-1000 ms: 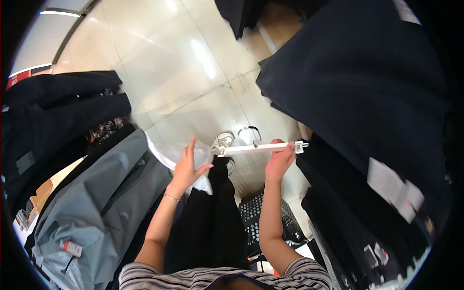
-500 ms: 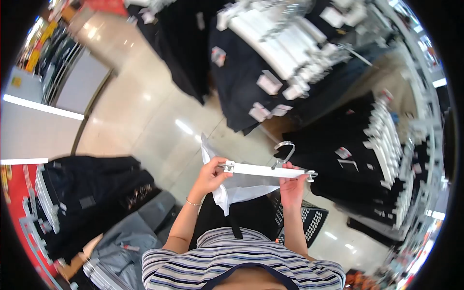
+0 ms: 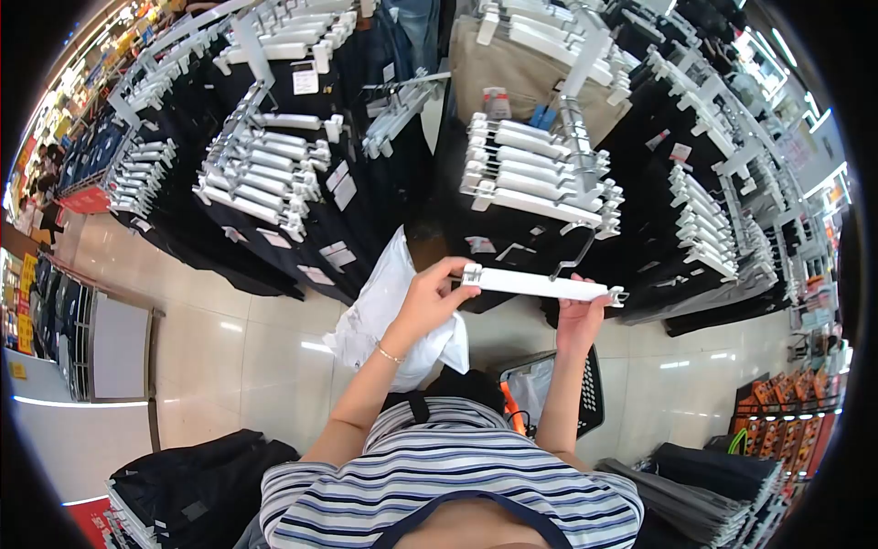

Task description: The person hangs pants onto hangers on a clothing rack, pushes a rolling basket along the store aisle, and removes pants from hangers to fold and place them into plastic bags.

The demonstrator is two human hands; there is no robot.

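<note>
A white trouser hanger with end clips and a metal hook is held level in front of me. My left hand is closed around its left end, by the clip. At the right end, the fingers of my right hand grip the bar near the other clip. A crumpled white piece that looks like a plastic bag hangs beside and behind my left hand; what holds it up is hidden. Dark trousers on a rack hang just beyond the hanger.
Racks of dark trousers on white hangers stand ahead, with beige trousers further back. A black shopping basket with an orange item is close to my right forearm. Folded dark clothes lie at lower left.
My view has turned right and lifted toward the racks. Both hands have raised the hanger closer to the rack of dark trousers. The white piece now hangs more bunched beside my left arm.
</note>
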